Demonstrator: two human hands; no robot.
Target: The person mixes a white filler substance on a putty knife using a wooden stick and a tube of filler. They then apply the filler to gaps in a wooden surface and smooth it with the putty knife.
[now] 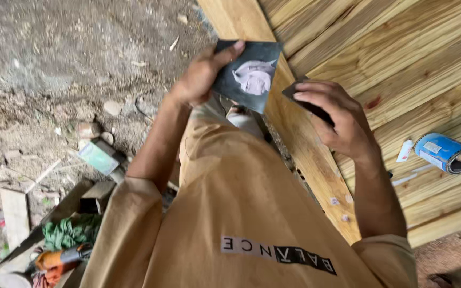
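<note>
My left hand [201,74] holds a dark square sheet [249,74] by its upper left corner; a pale grey smear of paste sits in the sheet's middle. My right hand [334,114] grips a small dark flat piece [300,98], its edge resting on the near rim of a pale wooden panel [401,64]. The two hands are close together above the panel's edge. My tan shirt fills the lower middle of the view.
A blue can [444,152] lies on its side on the wooden panel with a stick in it, beside a small white tube [404,151]. Bare dirt with stones lies to the left. Wood offcuts, green cloth [70,232] and an orange tool [57,261] sit lower left.
</note>
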